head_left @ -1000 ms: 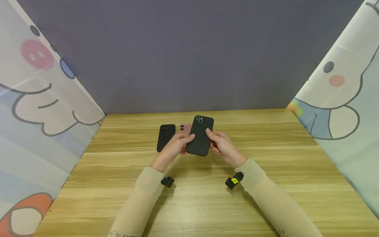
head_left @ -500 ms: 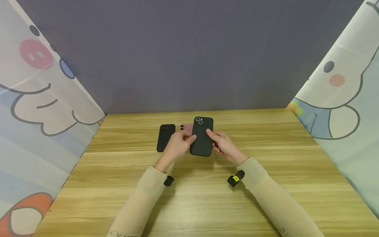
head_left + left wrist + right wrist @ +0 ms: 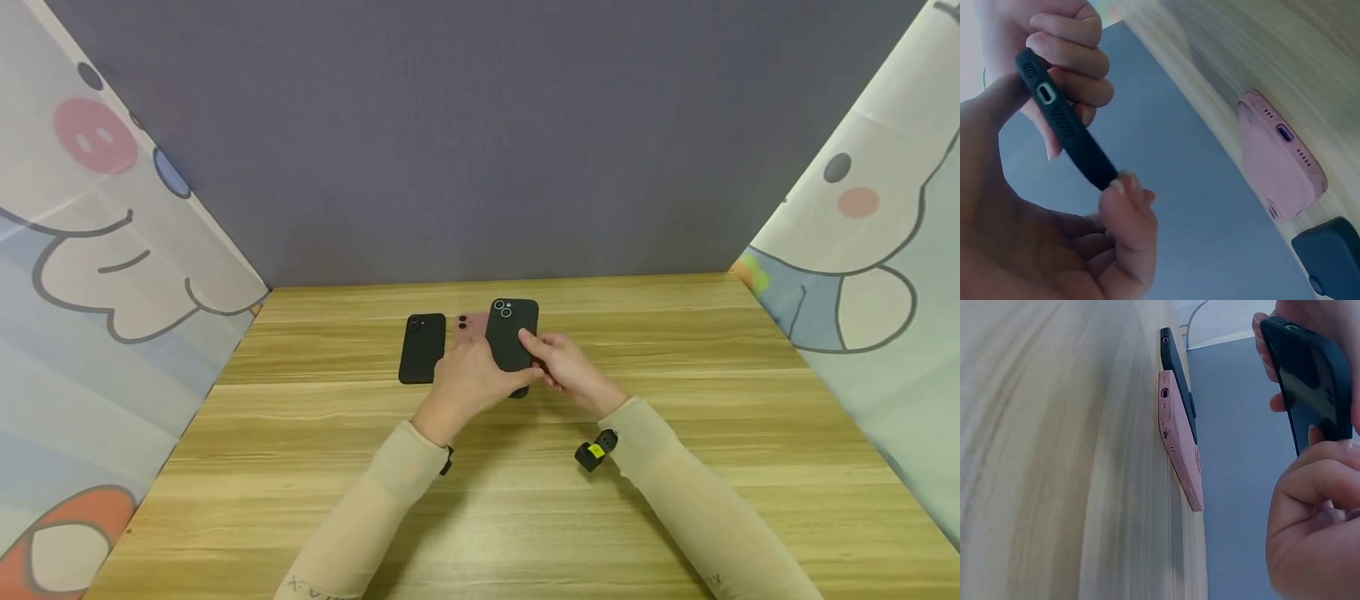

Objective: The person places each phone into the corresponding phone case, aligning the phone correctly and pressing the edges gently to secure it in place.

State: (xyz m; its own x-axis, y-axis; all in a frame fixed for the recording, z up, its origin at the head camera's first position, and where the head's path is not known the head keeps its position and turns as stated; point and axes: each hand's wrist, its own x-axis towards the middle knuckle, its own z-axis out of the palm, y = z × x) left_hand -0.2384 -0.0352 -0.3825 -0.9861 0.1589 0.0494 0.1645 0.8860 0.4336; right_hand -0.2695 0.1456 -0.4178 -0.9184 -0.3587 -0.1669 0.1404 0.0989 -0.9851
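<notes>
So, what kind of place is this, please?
It looks like a small staged recording booth rather than a home or shop: a wooden table closed in by a plain grey backdrop and cartoon-printed curtains at both sides, with only phones on it, one black phone held in both hands.

Wooden table (image 3: pixel 675 500), grey wall (image 3: pixel 480 142), cartoon curtains (image 3: pixel 97 250)

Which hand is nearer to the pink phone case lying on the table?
Left. The left hand sits just in front of the pink phone case, partly covering it while gripping the black phone. The right hand holds the phone's far side.
</notes>
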